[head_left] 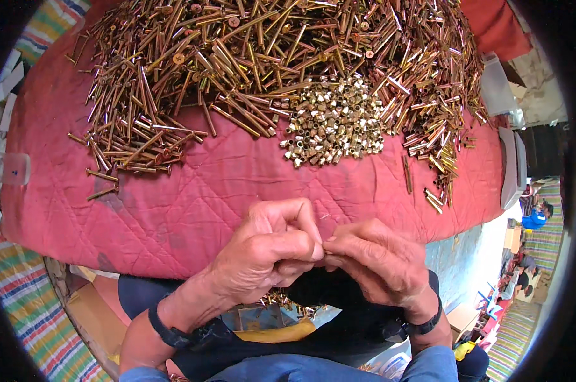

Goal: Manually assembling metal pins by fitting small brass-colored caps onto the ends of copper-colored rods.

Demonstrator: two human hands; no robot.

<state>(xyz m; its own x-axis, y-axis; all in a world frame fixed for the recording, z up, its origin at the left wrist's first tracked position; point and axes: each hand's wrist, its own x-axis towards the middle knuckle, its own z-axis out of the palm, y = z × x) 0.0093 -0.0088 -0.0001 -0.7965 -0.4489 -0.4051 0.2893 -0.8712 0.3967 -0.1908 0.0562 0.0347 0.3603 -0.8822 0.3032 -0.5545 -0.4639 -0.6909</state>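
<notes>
Over the near edge of a red quilted cloth point(230, 172), my left hand point(269, 245) and my right hand point(380, 258) meet fingertip to fingertip. Both are pinched closed, thumbs against fingers. Whatever lies between the tips is hidden or too small to make out. Beyond them sits a heap of small silvery, cone-like metal nuts point(335, 124). Behind it spreads a large pile of long, brassy flat-headed screws point(237, 51). Thin metal tubes point(431, 121) lie heaped on the right side.
Below my hands, more metal pieces point(288, 300) lie in a container near my lap. A clear plastic jar point(11, 169) rests at the far left, and grey plastic bins point(511, 169) stand at the right edge. Other people point(535, 216) sit far off on the right.
</notes>
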